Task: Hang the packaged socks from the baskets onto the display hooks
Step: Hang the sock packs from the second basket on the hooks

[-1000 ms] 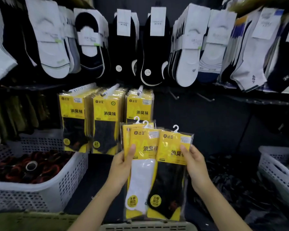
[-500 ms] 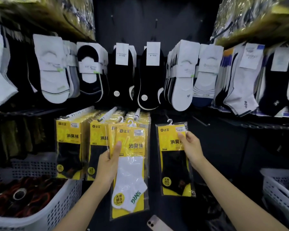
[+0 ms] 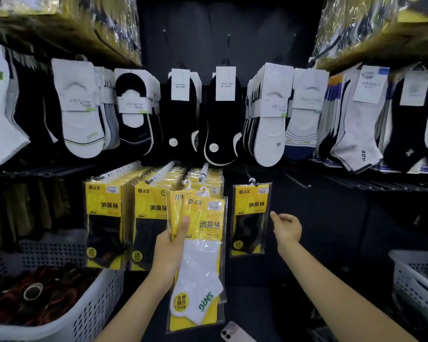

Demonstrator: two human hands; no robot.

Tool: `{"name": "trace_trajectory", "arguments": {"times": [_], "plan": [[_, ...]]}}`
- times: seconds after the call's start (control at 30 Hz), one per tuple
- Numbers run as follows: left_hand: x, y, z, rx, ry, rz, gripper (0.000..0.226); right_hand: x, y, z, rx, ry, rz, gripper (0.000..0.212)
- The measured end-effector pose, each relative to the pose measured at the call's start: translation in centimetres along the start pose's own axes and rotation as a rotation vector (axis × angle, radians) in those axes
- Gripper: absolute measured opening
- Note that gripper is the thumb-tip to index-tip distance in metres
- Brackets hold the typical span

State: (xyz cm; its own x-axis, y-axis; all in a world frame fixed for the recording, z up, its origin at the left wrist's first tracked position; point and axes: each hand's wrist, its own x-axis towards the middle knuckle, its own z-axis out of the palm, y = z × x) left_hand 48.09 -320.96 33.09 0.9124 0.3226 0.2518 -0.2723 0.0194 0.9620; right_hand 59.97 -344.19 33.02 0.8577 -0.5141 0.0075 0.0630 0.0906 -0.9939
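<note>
We are gripping two packs (image 3: 203,267) in our left hand (image 3: 169,245), standing tall, hooks up, just left of the hung black pack (image 3: 251,218). Our right hand (image 3: 287,228) is hovering open and empty just right of it.

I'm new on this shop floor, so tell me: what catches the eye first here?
The left hand grips bright yellow sock packs, a white sock in front, at centre. Just right of them one black-sock pack hangs alone, the open right hand beside it.
</note>
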Motion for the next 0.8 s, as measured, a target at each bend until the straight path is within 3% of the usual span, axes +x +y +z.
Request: {"name": "trace_trajectory", "arguments": {"times": [0.2, 0.27, 0.4, 0.63, 0.8], "plan": [[-0.6, -0.3, 2.5, -0.09, -0.03, -0.055, 0.027, -6.8, -0.9, -0.7, 0.045, -0.556, -0.079, 0.025], [-1.0, -0.3, 3.5, -0.111, -0.03, -0.041, 0.022, -8.5, -1.1, -0.8, 0.059, -0.648, -0.115, 0.023], [-1.7, -0.2, 4.8, -0.111, -0.033, -0.041, 0.012, -9.5, -1.1, -1.1, 0.155, -0.611, -0.108, 0.019], [-0.8, -0.6, 3.2, 0.066, 0.049, -0.045, 0.044, -7.4, -0.6, -3.2, 0.047, -0.567, -0.153, 0.014], [0.7, 0.0, 1.0, 0.172, 0.116, 0.007, 0.052, -4.2, -2.4, -4.2, 0.046, -0.371, -0.27, 0.009]]}}
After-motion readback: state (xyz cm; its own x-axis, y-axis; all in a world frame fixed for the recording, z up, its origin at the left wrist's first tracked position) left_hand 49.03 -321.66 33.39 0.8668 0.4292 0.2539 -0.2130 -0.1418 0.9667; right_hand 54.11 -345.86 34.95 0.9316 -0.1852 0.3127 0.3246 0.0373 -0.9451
